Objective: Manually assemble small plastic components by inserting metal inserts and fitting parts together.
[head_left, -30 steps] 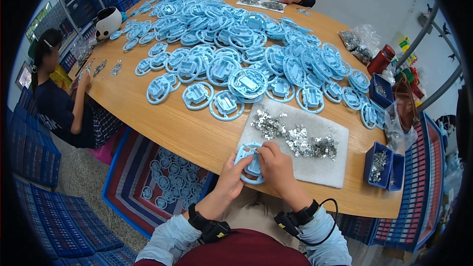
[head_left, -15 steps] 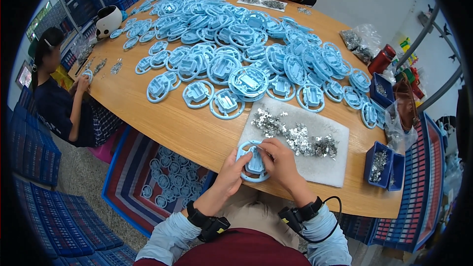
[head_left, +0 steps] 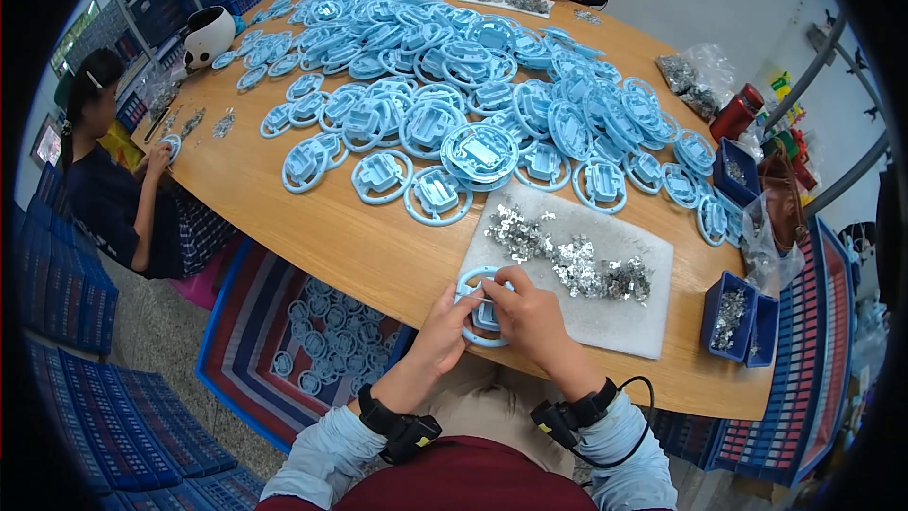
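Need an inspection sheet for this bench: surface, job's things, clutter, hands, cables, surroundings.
Surface: round wooden table, white mat at the near edge.
Job's things: blue ring-shaped plastic part held over the mat's corner; small metal pieces heaped on the mat.
Clutter: many more blue ring parts spread across the table; blue bins of metal bits at right.
Hands: left hand and right hand both grip the part.
Cables: black cable at the right wrist.
Surroundings: two other people seated; blue crates on the floor.

Clear plastic bag (head_left: 695, 71) at table's far-right edge
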`<state>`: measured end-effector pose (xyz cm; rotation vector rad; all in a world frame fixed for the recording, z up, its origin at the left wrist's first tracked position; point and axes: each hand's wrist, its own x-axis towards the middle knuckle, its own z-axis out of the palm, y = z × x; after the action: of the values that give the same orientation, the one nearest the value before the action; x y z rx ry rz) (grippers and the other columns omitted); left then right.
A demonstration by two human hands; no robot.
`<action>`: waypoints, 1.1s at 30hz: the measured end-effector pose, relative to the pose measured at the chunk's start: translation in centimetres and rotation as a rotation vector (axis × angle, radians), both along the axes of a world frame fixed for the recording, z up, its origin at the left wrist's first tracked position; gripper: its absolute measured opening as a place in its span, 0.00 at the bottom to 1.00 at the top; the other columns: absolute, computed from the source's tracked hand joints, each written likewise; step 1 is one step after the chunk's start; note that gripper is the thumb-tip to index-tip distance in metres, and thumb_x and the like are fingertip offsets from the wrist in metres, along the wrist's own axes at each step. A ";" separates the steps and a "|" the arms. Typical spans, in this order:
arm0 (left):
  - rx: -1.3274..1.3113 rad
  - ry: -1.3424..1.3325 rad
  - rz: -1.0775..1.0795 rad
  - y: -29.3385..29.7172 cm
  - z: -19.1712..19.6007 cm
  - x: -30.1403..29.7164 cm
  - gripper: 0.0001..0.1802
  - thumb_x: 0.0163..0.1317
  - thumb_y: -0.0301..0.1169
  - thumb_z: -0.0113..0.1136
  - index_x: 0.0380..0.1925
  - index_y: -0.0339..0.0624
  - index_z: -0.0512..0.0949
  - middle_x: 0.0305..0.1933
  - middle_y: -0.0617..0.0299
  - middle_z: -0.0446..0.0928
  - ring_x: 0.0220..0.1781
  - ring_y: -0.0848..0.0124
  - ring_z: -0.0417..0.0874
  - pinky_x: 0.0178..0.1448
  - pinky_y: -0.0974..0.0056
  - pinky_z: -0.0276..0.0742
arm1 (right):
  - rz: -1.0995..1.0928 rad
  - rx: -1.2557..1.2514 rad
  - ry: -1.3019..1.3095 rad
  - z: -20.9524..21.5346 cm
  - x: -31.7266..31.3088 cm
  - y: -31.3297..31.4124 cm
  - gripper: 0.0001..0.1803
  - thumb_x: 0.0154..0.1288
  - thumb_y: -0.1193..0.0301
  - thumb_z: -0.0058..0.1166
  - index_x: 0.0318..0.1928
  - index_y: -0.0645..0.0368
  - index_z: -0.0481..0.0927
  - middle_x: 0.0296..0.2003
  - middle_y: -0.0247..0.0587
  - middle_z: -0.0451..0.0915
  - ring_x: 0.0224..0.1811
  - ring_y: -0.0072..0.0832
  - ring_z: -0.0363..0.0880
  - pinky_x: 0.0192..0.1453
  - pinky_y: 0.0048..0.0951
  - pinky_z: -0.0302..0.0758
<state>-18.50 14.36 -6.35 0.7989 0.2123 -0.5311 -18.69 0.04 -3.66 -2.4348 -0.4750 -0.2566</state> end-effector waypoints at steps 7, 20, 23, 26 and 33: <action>-0.051 -0.004 0.005 -0.1 -0.2 0.1 0.14 0.61 0.29 0.48 0.46 0.41 0.64 0.41 0.63 0.71 0.41 0.74 0.75 0.40 0.66 0.78 | -0.190 0.083 -0.016 -0.3 -0.8 -1.7 0.23 0.50 0.75 0.49 0.51 0.53 0.70 0.30 0.41 0.73 0.29 0.36 0.75 0.27 0.33 0.71; -0.051 0.012 0.005 0.0 0.0 0.0 0.15 0.60 0.29 0.49 0.47 0.41 0.65 0.40 0.63 0.72 0.40 0.74 0.76 0.41 0.65 0.78 | -0.209 -0.359 -0.080 -0.1 -4.0 0.3 0.30 0.43 0.77 0.50 0.53 0.48 0.69 0.23 0.34 0.68 0.24 0.29 0.72 0.24 0.29 0.70; -0.054 -0.014 -0.019 0.2 0.0 0.0 0.17 0.59 0.28 0.49 0.48 0.41 0.64 0.40 0.63 0.72 0.40 0.75 0.76 0.41 0.66 0.77 | -0.229 -0.262 -0.115 0.0 -4.1 0.2 0.30 0.43 0.77 0.51 0.52 0.46 0.71 0.22 0.32 0.67 0.23 0.28 0.71 0.23 0.29 0.69; -0.099 -0.001 -0.018 0.3 0.3 0.0 0.18 0.57 0.26 0.49 0.49 0.41 0.64 0.41 0.63 0.72 0.40 0.75 0.76 0.42 0.67 0.77 | -0.251 -0.197 -0.181 0.1 -4.3 -0.2 0.28 0.42 0.77 0.53 0.49 0.46 0.73 0.20 0.32 0.66 0.20 0.27 0.69 0.22 0.29 0.67; -0.100 -0.016 -0.038 0.2 0.5 -0.1 0.19 0.57 0.25 0.50 0.50 0.41 0.65 0.42 0.64 0.72 0.40 0.76 0.76 0.43 0.68 0.76 | -0.280 -0.017 -0.203 -0.1 -4.2 -1.1 0.26 0.43 0.78 0.54 0.48 0.47 0.74 0.19 0.34 0.66 0.19 0.28 0.69 0.21 0.29 0.66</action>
<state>-18.58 14.56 -5.80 0.7107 0.1553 -0.5667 -22.93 -1.05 -3.80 -2.5005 -0.2204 -0.6256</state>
